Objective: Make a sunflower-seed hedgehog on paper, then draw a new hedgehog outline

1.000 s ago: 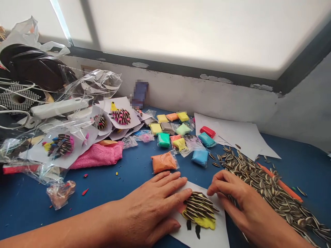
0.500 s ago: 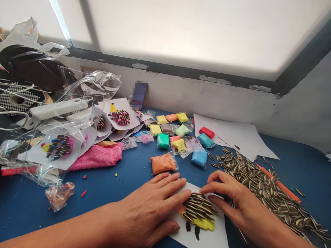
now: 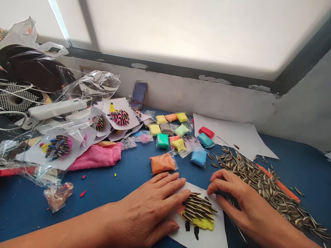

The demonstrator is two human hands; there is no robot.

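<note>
My left hand (image 3: 157,203) lies flat across the left part of a white paper sheet (image 3: 219,229), fingers stretched out, its index finger touching the edge of a clay hedgehog. The yellow clay body (image 3: 207,224) of that hedgehog bears rows of striped sunflower seeds (image 3: 198,206) as spines. Two black clay feet (image 3: 196,233) show below it. Just off the sheet's right side, my right hand (image 3: 235,198) hovers with curved fingers and thumb apart, and I see nothing held in it. Beside it spreads a large heap of sunflower seeds (image 3: 269,189).
Bagged clay packs stand beyond my hands, among them an orange pack (image 3: 162,162) and a blue pack (image 3: 199,158). Blank paper (image 3: 227,129) lies at the back right. An orange stick (image 3: 278,183) crosses the seeds. Finished hedgehogs (image 3: 120,117) and a pink towel (image 3: 95,156) are left.
My right hand has drawn back to the right from the hedgehog's upper edge, its fingertips parting. A dark seed now shows at that edge. My left hand stays in place.
</note>
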